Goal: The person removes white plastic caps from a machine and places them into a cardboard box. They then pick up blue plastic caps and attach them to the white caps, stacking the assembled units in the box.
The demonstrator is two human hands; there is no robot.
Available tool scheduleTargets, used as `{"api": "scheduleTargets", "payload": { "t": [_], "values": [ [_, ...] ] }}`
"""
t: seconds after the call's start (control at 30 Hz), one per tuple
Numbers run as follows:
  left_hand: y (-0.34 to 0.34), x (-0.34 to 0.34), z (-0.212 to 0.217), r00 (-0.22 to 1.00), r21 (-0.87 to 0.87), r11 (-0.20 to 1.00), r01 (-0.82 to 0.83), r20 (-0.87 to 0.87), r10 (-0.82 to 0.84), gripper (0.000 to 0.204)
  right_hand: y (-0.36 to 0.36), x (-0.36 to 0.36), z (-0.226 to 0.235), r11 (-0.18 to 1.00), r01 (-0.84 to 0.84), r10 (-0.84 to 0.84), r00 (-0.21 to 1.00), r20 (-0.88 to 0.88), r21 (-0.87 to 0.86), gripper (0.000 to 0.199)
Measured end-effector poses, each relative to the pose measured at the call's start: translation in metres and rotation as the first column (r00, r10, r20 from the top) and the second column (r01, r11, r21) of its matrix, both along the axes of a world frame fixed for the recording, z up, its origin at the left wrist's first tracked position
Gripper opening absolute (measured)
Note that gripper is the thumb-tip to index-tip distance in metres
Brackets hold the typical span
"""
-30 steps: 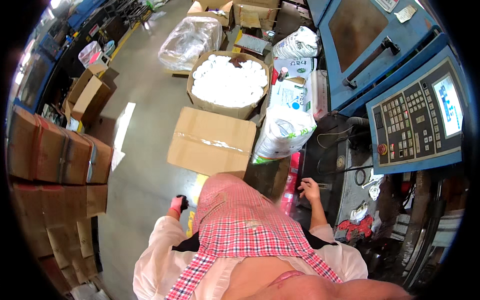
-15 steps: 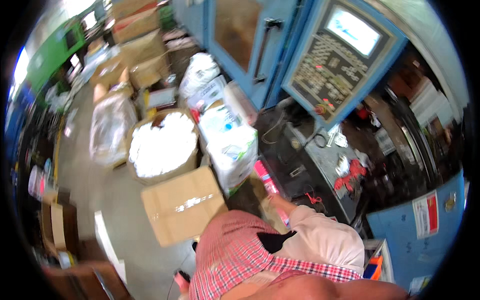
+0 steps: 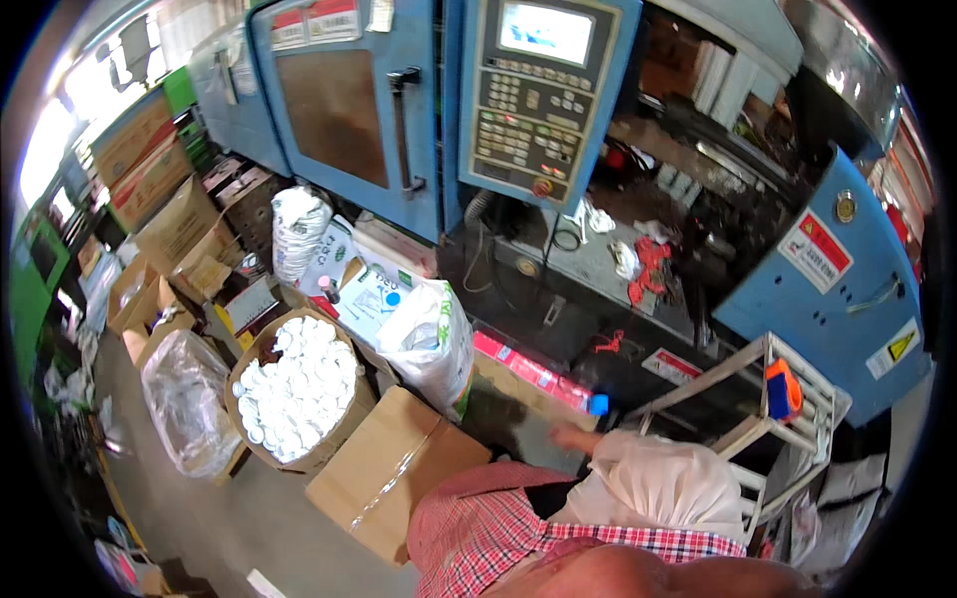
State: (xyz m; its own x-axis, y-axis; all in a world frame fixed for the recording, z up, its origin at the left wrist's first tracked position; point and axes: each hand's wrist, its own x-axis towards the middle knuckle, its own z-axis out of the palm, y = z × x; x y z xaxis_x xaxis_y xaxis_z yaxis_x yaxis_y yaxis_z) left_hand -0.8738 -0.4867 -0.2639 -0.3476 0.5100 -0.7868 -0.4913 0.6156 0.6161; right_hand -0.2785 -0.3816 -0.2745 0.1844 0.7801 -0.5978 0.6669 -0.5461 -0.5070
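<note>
My right hand [image 3: 575,438] extends from a pale loose sleeve [image 3: 643,473], low in front of the machine. It is beside a long pink-red printed package [image 3: 533,372] with a small blue cap-like piece [image 3: 598,405] at its near end. A gap shows between hand and package. The fingers are small and blurred, so whether they hold anything is not visible. My left hand is out of sight. Left of my red checked clothing lies a closed, taped cardboard box [image 3: 404,468]. Beyond it, an open carton [image 3: 242,424] is filled with many small white round parts [image 3: 299,389].
A blue machine has a windowed door [image 3: 334,115] and a control panel [image 3: 535,95]. White sacks [image 3: 429,339] stand by its base. At right are a metal step frame [image 3: 698,384] with an orange-and-blue item [image 3: 784,389], and a blue panel [image 3: 827,289]. A plastic-lined carton [image 3: 189,399] sits left.
My view has swung right, bringing the step frame into sight. My right hand, earlier at the pink-red package, is now apart from it. My left hand, earlier low at the left, has left view.
</note>
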Motion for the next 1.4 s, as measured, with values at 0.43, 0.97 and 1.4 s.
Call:
{"api": "scheduleTargets", "payload": {
  "t": [0.43,0.97,1.4],
  "values": [
    [0.058,0.051,0.015,0.998,-0.04,0.998,0.057,-0.024,-0.058,0.017,0.064,0.12,-0.082,0.993,0.122,-0.116,0.912,-0.395,-0.011,0.026],
    [0.058,0.118,0.012,0.999,-0.096,0.994,-0.053,-0.006,0.052,0.011,0.125,0.182,-0.07,0.991,-0.096,0.077,0.977,-0.199,-0.088,0.035],
    [0.094,0.136,0.005,0.994,-0.126,0.989,-0.081,-0.081,0.071,0.016,0.139,0.184,-0.05,0.909,0.245,-0.395,0.765,-0.509,-0.337,0.033]
  ]
}}
